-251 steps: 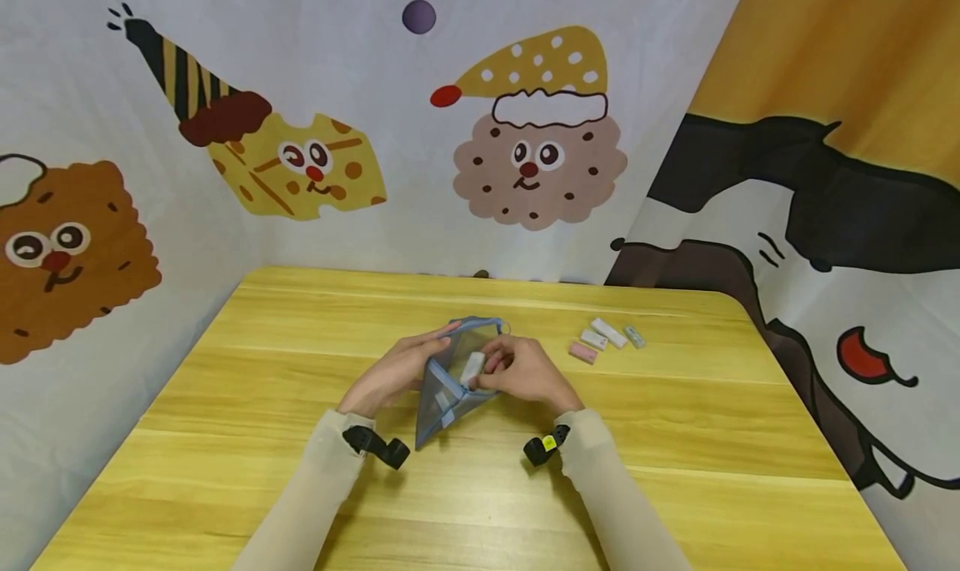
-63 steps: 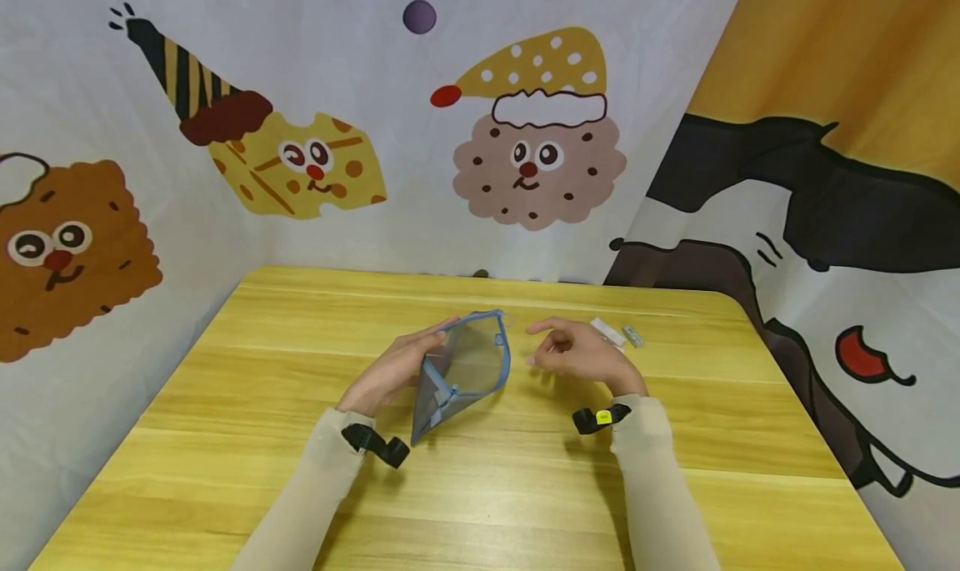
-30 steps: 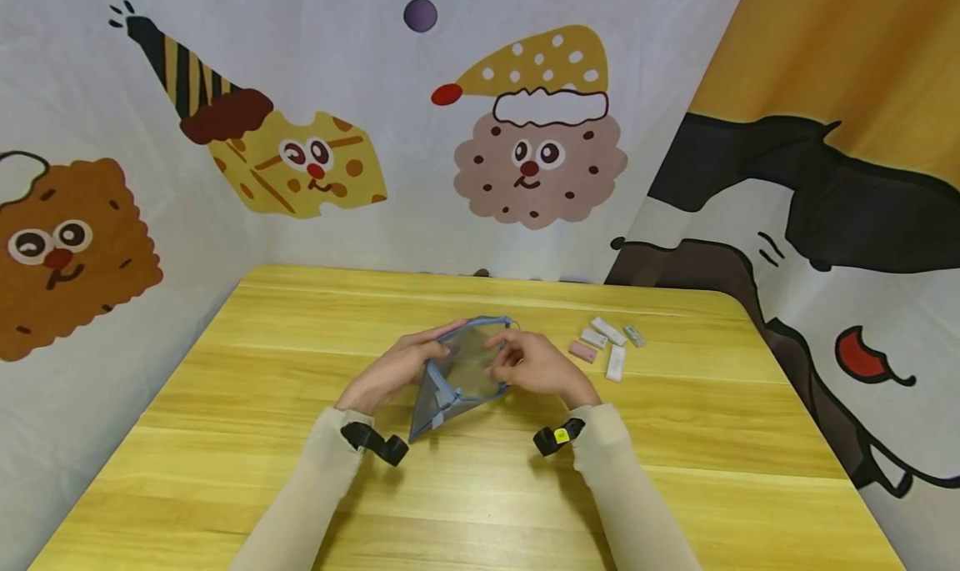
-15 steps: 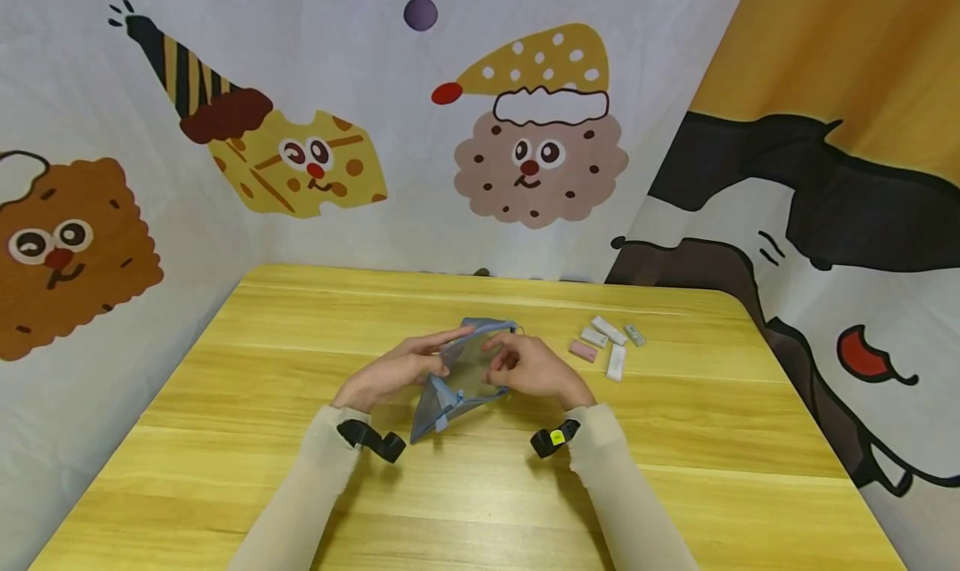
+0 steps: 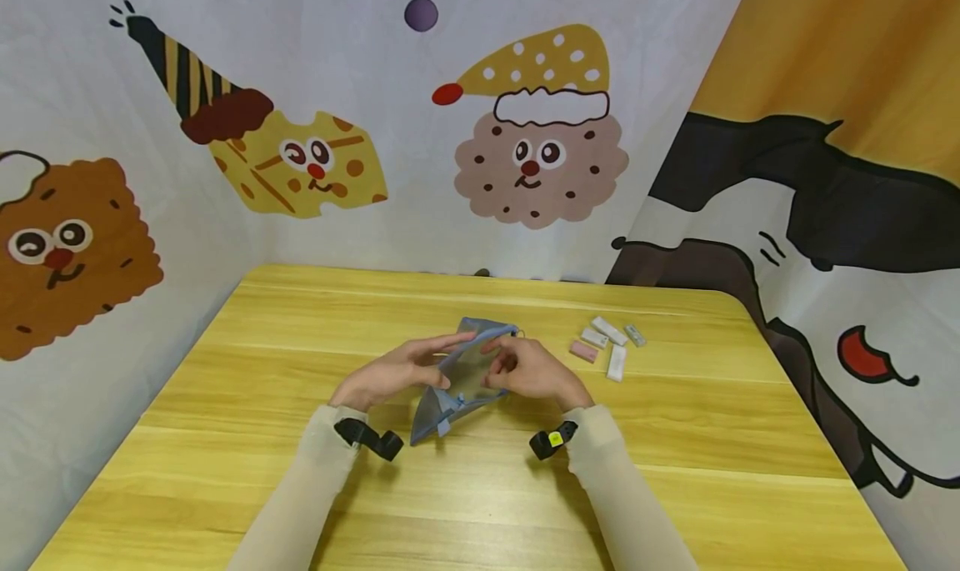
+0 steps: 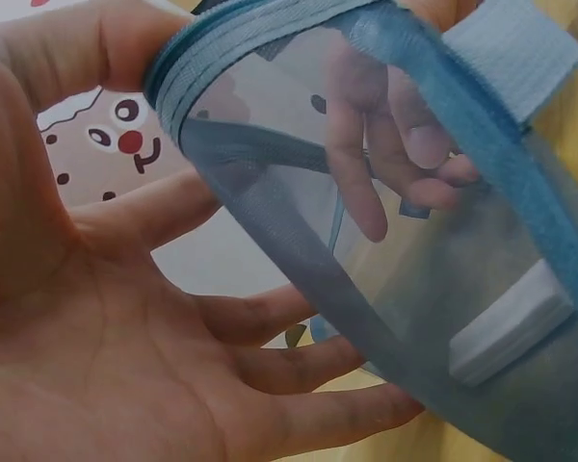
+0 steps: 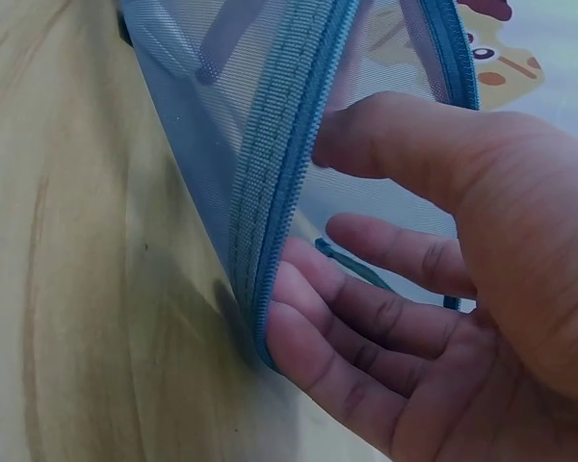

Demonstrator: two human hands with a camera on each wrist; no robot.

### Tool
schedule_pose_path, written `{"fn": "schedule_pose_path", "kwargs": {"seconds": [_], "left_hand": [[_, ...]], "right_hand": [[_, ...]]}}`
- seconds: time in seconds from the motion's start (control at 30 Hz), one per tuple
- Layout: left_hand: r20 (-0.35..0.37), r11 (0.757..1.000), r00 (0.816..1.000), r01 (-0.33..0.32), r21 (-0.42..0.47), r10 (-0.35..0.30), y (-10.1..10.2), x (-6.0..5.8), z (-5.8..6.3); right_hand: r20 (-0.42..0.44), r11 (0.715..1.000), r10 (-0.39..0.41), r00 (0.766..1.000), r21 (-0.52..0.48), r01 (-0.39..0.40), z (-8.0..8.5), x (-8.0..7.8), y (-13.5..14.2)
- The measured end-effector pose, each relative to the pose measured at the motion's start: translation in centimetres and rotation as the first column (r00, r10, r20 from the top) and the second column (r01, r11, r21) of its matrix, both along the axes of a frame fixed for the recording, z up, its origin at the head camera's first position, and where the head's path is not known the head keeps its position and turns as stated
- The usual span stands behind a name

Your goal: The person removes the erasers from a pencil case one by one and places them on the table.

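Observation:
A blue mesh zipper pouch (image 5: 467,371) stands with its mouth agape between both hands. My left hand (image 5: 397,371) is at its left side. In the left wrist view the thumb rests at the zipper corner, and the other fingers (image 6: 299,404) stretch out, spread along the mesh. My right hand (image 5: 528,371) reaches into the mouth with loosely bent fingers. In the right wrist view its fingertips (image 7: 299,337) touch the zipper edge (image 7: 294,173), and nothing shows in its grasp. A white block (image 6: 511,327) shows through the mesh in the left wrist view.
Several small eraser-like blocks lie right of my right hand: a pink one (image 5: 583,351), a greenish one (image 5: 634,335) and white ones, the nearest (image 5: 616,363) set apart in front. A cartoon-printed cloth (image 5: 337,246) hangs behind the wooden table (image 5: 300,304).
From beside the blocks, my right hand has come back to the pouch mouth. My left fingers have spread from the pouch's side. Compared with 8.4 s ago, another white block lies on the table.

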State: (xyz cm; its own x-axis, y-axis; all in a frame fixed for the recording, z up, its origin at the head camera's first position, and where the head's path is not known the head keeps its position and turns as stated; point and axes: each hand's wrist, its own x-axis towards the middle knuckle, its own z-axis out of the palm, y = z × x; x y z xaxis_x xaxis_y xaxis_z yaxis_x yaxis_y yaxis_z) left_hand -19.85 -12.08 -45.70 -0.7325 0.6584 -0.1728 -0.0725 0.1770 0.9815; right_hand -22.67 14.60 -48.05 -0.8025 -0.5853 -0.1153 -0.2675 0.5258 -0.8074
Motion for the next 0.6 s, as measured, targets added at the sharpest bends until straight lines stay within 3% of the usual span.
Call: {"fn": "schedule_pose_path", "kwargs": {"seconds": [0.6], "left_hand": [[-0.052, 0.995, 0.995, 0.088, 0.054, -0.085, -0.34, -0.20, -0.24]], "right_hand": [[0.052, 0.999, -0.014, 0.999, 0.048, 0.012, -0.68, 0.37, -0.80]]}}
